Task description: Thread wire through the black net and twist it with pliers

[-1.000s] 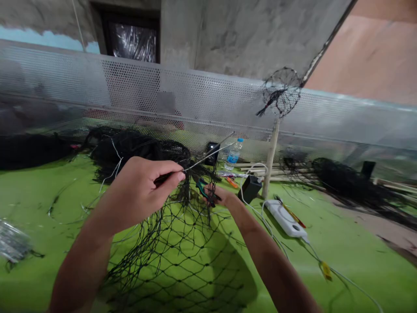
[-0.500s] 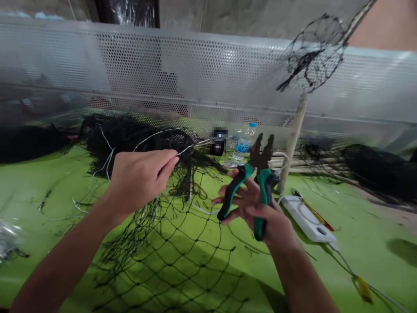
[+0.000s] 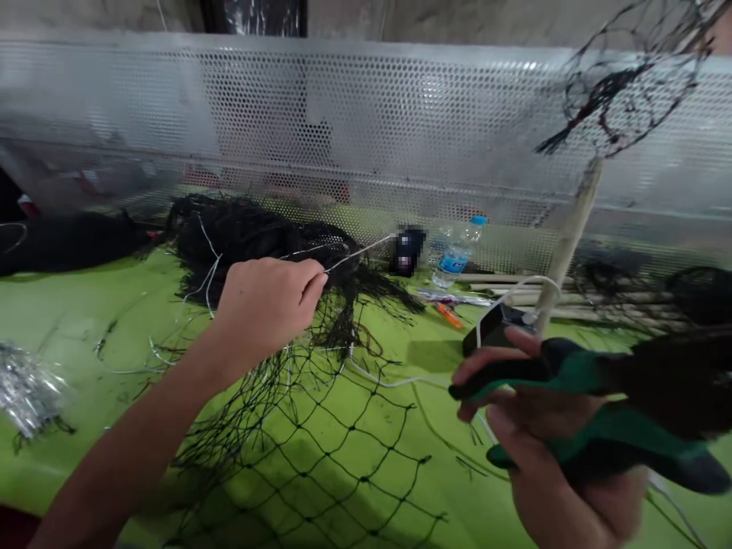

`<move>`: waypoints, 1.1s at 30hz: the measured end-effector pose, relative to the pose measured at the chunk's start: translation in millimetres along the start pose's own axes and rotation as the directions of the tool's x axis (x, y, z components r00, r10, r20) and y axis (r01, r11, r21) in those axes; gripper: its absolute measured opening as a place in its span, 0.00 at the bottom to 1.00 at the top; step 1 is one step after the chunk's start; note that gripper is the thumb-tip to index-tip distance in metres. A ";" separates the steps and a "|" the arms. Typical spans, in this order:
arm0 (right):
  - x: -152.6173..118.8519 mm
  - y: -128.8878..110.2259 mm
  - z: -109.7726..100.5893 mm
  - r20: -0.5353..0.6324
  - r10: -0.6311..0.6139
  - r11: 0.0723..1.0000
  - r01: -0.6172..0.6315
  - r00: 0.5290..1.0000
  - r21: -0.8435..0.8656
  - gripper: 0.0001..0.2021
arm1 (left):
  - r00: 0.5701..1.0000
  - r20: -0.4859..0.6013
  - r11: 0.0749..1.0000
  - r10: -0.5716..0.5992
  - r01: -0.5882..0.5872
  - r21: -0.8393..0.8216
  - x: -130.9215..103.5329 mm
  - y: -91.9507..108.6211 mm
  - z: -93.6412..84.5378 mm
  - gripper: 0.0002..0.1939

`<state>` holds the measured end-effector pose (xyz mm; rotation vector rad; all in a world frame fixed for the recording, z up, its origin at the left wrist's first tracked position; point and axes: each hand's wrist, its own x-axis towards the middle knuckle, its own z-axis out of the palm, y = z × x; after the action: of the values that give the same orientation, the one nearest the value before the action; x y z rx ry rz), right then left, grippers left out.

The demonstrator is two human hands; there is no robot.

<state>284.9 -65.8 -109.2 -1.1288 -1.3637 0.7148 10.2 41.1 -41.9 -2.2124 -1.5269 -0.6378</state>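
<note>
Pinched in my left hand [image 3: 274, 305] is a thin pale wire [image 3: 360, 252], its free end pointing up and to the right. My right hand [image 3: 566, 457] grips pliers with green and black handles [image 3: 577, 374]; the dark jaws [image 3: 680, 374] point right and look blurred. Below my left hand, black knotted netting [image 3: 343, 450] spreads over the green tabletop. A heap of dark netting [image 3: 245, 229] lies behind that hand, with loose pale wires around it.
A water bottle [image 3: 454, 259] stands by the perforated metal screen [image 3: 366, 122]. To the right, a wooden pole [image 3: 572, 229] rises near a small net hoop [image 3: 634, 84]. A black box [image 3: 497, 324] with a white cable sits beside it. Clear plastic wrapping [image 3: 28, 389] lies at left.
My right hand has swung right and closer, turning the pliers from jaws-up to jaws pointing right. My left hand keeps its pinch on the wire. The view has shifted left.
</note>
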 end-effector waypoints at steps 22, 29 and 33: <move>-28.5 30.7 65.1 0.442 0.476 0.872 -0.472 0.760 -0.127 0.32 | 0.980 0.042 0.854 0.197 -0.150 -0.498 -12.6 1.6 -24.0 0.12; -27.4 29.7 66.3 0.423 0.505 0.863 -0.456 0.753 -0.218 0.35 | 0.962 0.065 0.875 0.264 -0.210 -0.437 -16.4 3.9 -26.2 0.13; -25.9 22.5 57.3 0.426 0.530 0.846 -0.494 0.733 -0.203 0.35 | 0.942 -0.031 0.886 0.334 -0.326 -0.329 -19.6 4.5 -22.2 0.11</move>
<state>230.6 -70.1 -147.9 -1.4842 -1.4893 1.4287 5.0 12.5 -34.8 -2.6594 -1.0693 -0.8016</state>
